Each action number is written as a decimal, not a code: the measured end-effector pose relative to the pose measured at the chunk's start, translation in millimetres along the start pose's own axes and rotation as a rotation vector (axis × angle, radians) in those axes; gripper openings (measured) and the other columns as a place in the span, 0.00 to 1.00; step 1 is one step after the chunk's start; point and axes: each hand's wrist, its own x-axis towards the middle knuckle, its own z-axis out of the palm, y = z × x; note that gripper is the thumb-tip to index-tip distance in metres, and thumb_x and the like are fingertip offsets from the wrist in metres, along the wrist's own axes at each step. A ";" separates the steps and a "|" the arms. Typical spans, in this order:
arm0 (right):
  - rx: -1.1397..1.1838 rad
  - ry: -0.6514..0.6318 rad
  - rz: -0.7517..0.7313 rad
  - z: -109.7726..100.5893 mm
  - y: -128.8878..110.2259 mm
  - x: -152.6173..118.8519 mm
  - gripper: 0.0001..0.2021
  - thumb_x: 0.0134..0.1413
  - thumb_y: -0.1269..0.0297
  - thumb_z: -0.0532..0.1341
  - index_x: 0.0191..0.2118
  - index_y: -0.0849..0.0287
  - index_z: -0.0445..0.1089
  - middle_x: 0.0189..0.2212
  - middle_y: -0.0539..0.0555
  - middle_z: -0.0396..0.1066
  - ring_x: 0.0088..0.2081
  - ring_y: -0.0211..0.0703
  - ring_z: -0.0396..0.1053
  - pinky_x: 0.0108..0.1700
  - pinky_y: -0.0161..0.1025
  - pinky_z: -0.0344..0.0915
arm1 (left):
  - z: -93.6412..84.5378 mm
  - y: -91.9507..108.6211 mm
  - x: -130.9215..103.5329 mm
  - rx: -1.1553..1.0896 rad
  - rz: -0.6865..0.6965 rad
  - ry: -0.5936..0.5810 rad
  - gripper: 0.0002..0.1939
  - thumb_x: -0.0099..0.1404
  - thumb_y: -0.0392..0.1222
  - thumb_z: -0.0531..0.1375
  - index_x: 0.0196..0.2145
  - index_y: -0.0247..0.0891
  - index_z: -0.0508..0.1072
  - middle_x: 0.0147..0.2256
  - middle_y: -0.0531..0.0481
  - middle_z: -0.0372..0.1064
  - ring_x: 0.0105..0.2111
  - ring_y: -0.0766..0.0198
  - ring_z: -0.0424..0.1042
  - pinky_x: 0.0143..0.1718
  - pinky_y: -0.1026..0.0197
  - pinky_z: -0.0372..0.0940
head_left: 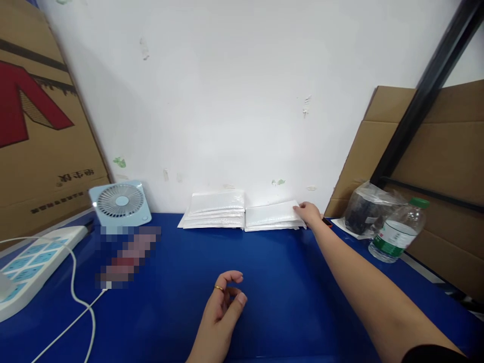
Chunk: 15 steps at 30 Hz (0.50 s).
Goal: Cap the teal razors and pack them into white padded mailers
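Note:
Two low stacks of white bubble mailers lie side by side against the wall at the back of the blue table. My right hand (308,214) reaches far forward and pinches the right end of the top bubble mailer (270,213) on the right stack; its fingertips are partly hidden. The left stack of mailers (216,209) is somewhat taller, and no hand touches it. Nearer to me, my left hand (225,307) hovers over the table with loosely curled fingers. A gap shows between its thumb and forefinger, and it holds nothing. A gold ring is on one finger.
A light blue fan (121,205) stands at the back left, near a white power strip (45,267) and a white cable (73,267). On the right are a plastic bottle (397,234) and a bagged dark object (361,212). Cardboard (446,166) borders that side.

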 end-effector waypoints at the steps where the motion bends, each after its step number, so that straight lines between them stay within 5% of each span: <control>1: 0.019 0.030 -0.046 -5.9 -2.1 -3.4 0.15 0.50 0.55 0.53 0.37 0.60 0.67 0.36 0.59 0.69 0.38 0.49 0.66 0.40 0.44 0.58 | 7.4 0.1 0.2 -0.083 -0.032 -0.050 0.21 0.58 0.50 0.58 0.46 0.41 0.63 0.42 0.46 0.64 0.37 0.63 0.66 0.37 0.63 0.61; 4: 0.160 0.186 -0.315 -30.1 -5.7 -29.0 0.16 0.57 0.56 0.46 0.45 0.58 0.61 0.39 0.58 0.68 0.38 0.46 0.66 0.39 0.41 0.59 | 32.2 3.4 3.5 -0.451 -0.226 -0.233 0.24 0.60 0.52 0.55 0.51 0.40 0.60 0.52 0.42 0.59 0.46 0.58 0.65 0.42 0.60 0.61; 8: 0.344 0.310 -0.831 -60.9 3.2 -101.4 0.11 0.57 0.61 0.48 0.44 0.56 0.60 0.40 0.59 0.69 0.41 0.47 0.67 0.42 0.44 0.62 | 62.9 14.7 17.6 -0.925 -0.487 -0.404 0.36 0.58 0.66 0.47 0.55 0.37 0.54 0.55 0.38 0.56 0.53 0.53 0.60 0.50 0.51 0.57; 10: 0.380 0.158 -1.141 -69.9 11.6 -143.8 0.09 0.57 0.66 0.49 0.42 0.53 0.61 0.38 0.57 0.71 0.40 0.45 0.68 0.43 0.45 0.63 | 73.1 20.6 25.8 -1.078 -0.488 -0.405 0.41 0.54 0.72 0.45 0.54 0.36 0.56 0.54 0.37 0.58 0.53 0.51 0.60 0.51 0.48 0.56; 15: 0.547 -0.042 -1.489 -75.9 26.2 -215.2 0.12 0.54 0.75 0.52 0.43 0.55 0.60 0.41 0.56 0.72 0.44 0.43 0.68 0.42 0.45 0.64 | 84.3 21.2 34.0 -1.220 -0.456 -0.347 0.39 0.54 0.67 0.49 0.48 0.26 0.65 0.43 0.36 0.68 0.45 0.48 0.66 0.49 0.50 0.56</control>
